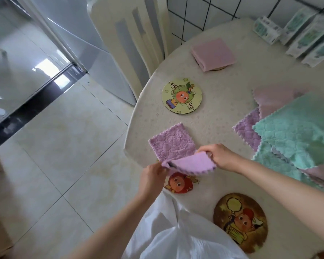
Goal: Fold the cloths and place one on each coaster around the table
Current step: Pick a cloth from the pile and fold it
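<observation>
A purple cloth [173, 143] lies at the table's left edge, its near half lifted and curling over. My left hand [153, 174] pinches its near-left corner and my right hand [221, 156] pinches its near-right corner. Under the lifted half, a round coaster [180, 185] with an orange cartoon face partly shows. A yellow-green coaster [181, 96] lies bare farther back. A brown coaster [240, 221] lies near me. At the far side a folded pink cloth [213, 53] covers another coaster [218, 68].
A loose pile of teal, purple and pink cloths [297, 128] spreads over the right of the round table [223, 109]. Packaged items [307, 36] lean against the tiled wall. A cream chair [135, 43] stands behind the table. White fabric [176, 230] hangs below my arms.
</observation>
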A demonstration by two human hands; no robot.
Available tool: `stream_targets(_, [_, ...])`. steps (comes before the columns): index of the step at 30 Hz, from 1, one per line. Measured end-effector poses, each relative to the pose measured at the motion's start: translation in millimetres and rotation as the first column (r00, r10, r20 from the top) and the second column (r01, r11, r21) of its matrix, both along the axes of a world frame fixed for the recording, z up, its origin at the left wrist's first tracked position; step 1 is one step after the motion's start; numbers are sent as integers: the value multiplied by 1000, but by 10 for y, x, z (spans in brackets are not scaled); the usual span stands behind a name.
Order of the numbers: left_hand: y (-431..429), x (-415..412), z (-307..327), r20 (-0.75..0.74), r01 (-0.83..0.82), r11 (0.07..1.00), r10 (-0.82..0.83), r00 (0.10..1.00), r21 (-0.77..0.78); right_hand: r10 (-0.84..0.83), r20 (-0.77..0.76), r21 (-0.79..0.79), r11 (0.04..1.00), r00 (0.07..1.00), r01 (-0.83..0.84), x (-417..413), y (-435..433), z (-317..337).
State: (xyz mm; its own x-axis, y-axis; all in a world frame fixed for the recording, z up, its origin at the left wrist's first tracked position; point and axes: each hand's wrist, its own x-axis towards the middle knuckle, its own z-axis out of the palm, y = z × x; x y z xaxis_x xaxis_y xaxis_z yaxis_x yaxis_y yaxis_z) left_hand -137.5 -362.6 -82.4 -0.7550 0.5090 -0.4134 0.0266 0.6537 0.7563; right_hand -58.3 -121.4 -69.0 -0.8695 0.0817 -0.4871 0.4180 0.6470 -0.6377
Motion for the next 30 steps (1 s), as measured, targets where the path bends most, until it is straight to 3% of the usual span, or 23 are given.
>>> stream_targets(2, [58,-84,-12,171,-143,990,142,975,-8,-135,85,-34,990,987,138,-130,-35,-3])
stream_targets(6, [133,-219,-4,483,-352,936,317,817,-19,-235,119,52,972,965,230,-273,-89,-143])
stream_targets(14, [147,-280,13,579,-412,910,364,729,-53,-251,132,193,955,959,224,-353,-163,-181])
stream_targets(18, [152,-405,64,558,-391,914,381,737,-109,-261,174,238,947,950,216,-422,-179,-129])
stream_targets(23, [177,-716,19,313,-329,943,327,891,-50,-188,157,371,921,969,118,-590,-198,-19])
stream_targets(30, [249,-927,-86,176,-322,946,323,930,-37,-296,85,265,927,952,265,-740,-236,-49])
